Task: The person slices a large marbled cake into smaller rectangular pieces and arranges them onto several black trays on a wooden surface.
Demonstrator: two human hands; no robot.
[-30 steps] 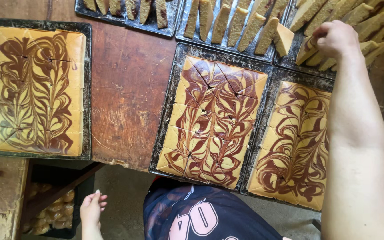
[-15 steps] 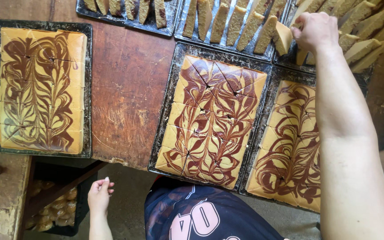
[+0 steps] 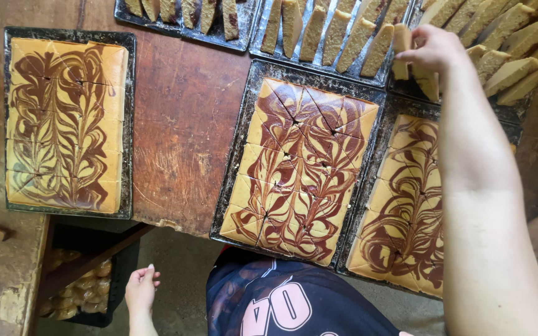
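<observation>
Now | right hand [image 3: 434, 50] pinching tan cake slice [image 3: 401, 50] upright | left hand [image 3: 141, 289] loose, empty

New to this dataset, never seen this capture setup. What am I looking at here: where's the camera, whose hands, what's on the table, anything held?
There is no machine: a person works bare-handed, and the single camera sits on their head, looking straight down. The right hand reaches far across the wooden table and grips a cut cake slice at a tray of slices standing on edge. The left hand hangs empty below the table edge, fingers loosely spread. On the table lie three dark trays of marbled brown-and-yellow cake scored into pieces: one at the left, one in the middle, one partly under the right arm.
</observation>
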